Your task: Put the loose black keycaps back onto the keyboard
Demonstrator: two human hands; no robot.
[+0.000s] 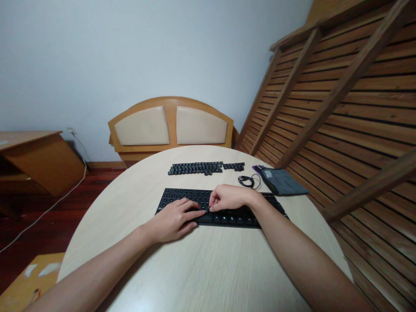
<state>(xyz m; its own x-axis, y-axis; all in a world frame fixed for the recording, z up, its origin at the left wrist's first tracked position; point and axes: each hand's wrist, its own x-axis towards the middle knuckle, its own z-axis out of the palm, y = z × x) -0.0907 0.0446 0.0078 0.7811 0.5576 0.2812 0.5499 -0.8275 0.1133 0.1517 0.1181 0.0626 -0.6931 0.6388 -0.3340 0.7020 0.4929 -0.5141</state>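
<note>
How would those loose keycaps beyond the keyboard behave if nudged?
The loose keycaps are small, so they're probably light and easily shifted. They sit as separate pieces packed in rows, so a push might scatter them. The tabletop looks smooth, so sliding seems likelier than rolling.

Pale round table [201,268], black keyboard [224,217], rows of keycaps [195,167], coiled cable [243,178], grey pouch [283,182]

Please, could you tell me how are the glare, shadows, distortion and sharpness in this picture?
All in the head view: pale glare on the table, bottom edge; soft shadow along the left forearm; wide-angle stretching, notably the slats; legends on the loose keycaps unreadably small.
</note>
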